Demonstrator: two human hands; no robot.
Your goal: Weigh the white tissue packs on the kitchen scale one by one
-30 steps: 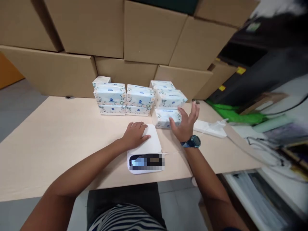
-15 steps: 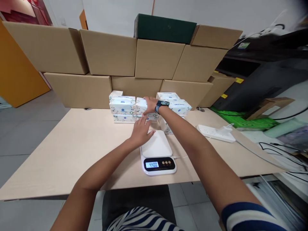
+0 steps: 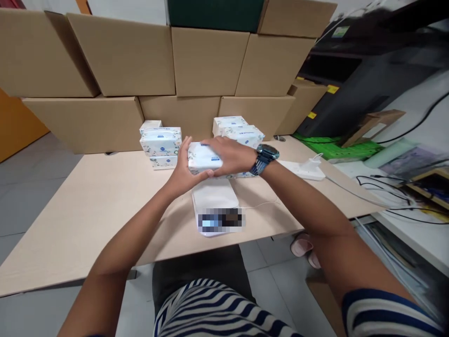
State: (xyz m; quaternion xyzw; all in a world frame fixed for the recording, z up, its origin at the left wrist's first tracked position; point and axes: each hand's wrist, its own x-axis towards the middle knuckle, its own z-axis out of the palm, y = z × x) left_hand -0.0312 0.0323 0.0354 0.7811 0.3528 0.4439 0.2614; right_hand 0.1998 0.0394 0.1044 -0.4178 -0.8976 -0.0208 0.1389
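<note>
Between both hands, a white flower-printed pack of tissues (image 3: 204, 159) is lifted above the back of the white kitchen scale (image 3: 215, 194). My left hand (image 3: 183, 171) grips its left side, with the thumb along the lower front. My right hand (image 3: 233, 154), below a dark wristwatch, is closed over its top and right side. Whether another pack is under it, I cannot tell. To the left stand stacked tissue packs (image 3: 161, 142). More tissue packs (image 3: 245, 134) stand behind my right hand, partly hidden by it. The scale's display is blurred out.
Cardboard boxes (image 3: 206, 61) form a wall along the back of the table (image 3: 115, 201), with a dark green box (image 3: 215, 14) on top. At the right lie a white power strip (image 3: 305, 171) and its cable. A thin wire runs from the scale.
The middle tissue pack has come off the table, toward me, over the scale. My left hand has moved from above the scale onto the pack's left side. The view has shifted.
</note>
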